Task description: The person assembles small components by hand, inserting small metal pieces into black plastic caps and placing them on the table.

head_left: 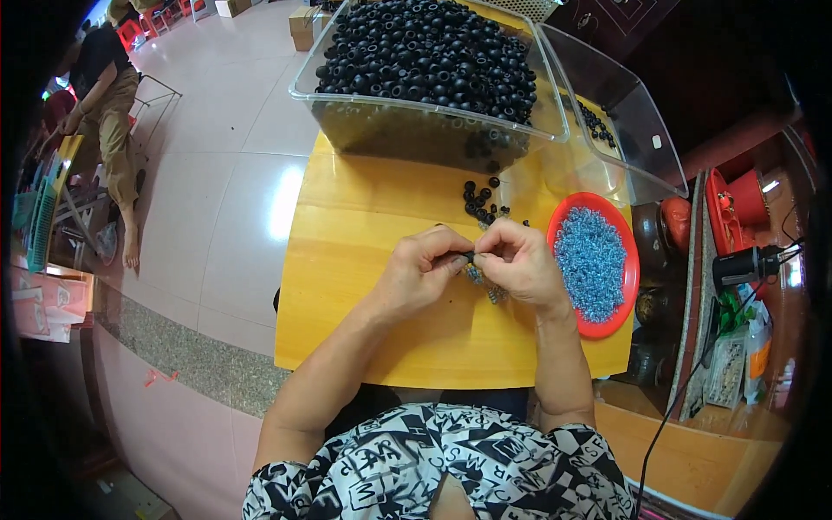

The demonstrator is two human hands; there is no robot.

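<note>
Small black part (469, 256) is pinched between fingertips of left hand (418, 267) and right hand (527, 270), mostly covered, orientation unreadable. Loose rounded black parts (471, 208) sit in a scattered cluster just beyond the hands. Small silvery-blue pieces (497, 295) lie loosely bunched below the fingertips, partly hidden by right hand.

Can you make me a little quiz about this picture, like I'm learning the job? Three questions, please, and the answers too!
1. Pick one: the plate holding the blue bits is A, green; B, red; C, white.
2. True or false: some loose black pieces lie outside the clear bin.
3. What do the left hand and right hand pinch together?

Key:
1. B
2. True
3. A small black piece
</note>
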